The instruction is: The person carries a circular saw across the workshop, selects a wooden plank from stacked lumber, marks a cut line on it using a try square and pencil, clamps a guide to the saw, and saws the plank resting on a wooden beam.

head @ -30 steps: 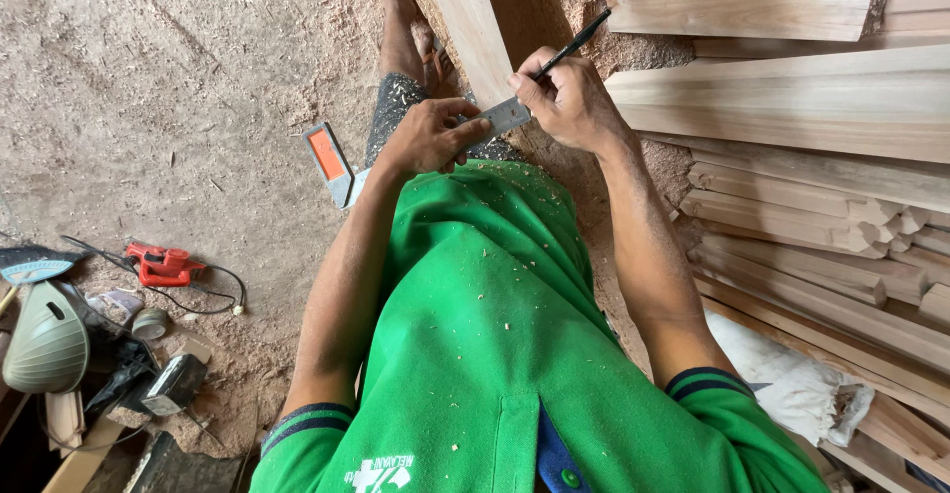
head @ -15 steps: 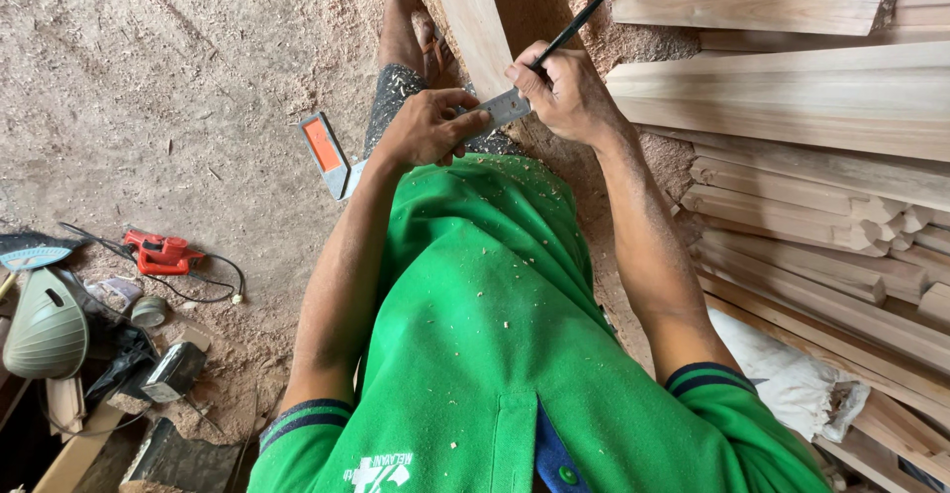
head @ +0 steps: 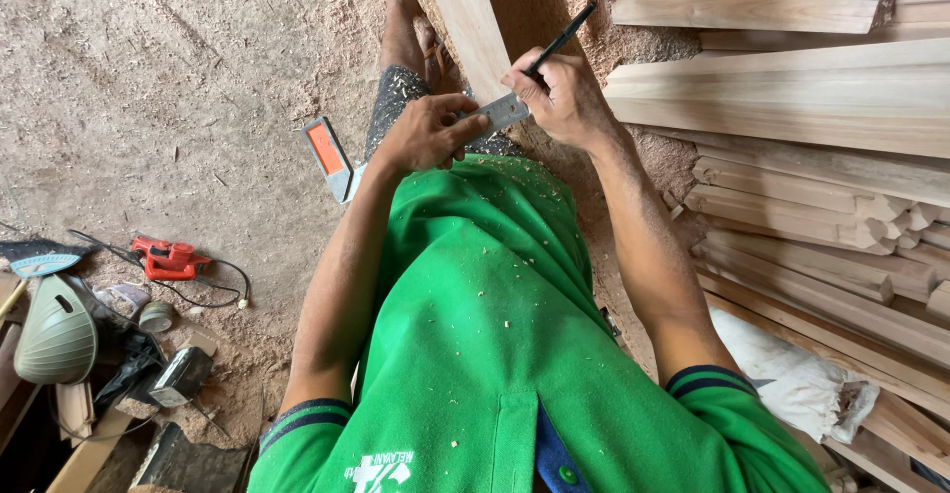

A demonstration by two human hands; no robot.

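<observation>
Pencil point(head: 559, 41), one, dark and slim, is pinched in the closed right hand point(head: 559, 97) with its tip down on the long pale plank point(head: 465, 18) that runs away from the person across the sawdust floor point(head: 178, 87). One metal ruler point(head: 503, 112) lies across the plank; the left hand point(head: 426, 135) is closed on its near end, and the right hand rests just beside its far end. Both forearms reach out from one green shirt point(head: 475, 335) flecked with wood chips. One bare leg point(head: 396, 48) stands beside the plank. On the floor to the left lie one orange-faced square tool point(head: 327, 156) and one red power tool point(head: 168, 258) with a black cord. To the right, moulded timber lengths point(head: 811, 186) are stacked, too many and too overlapped to count, with one white sack point(head: 792, 379) near them.
</observation>
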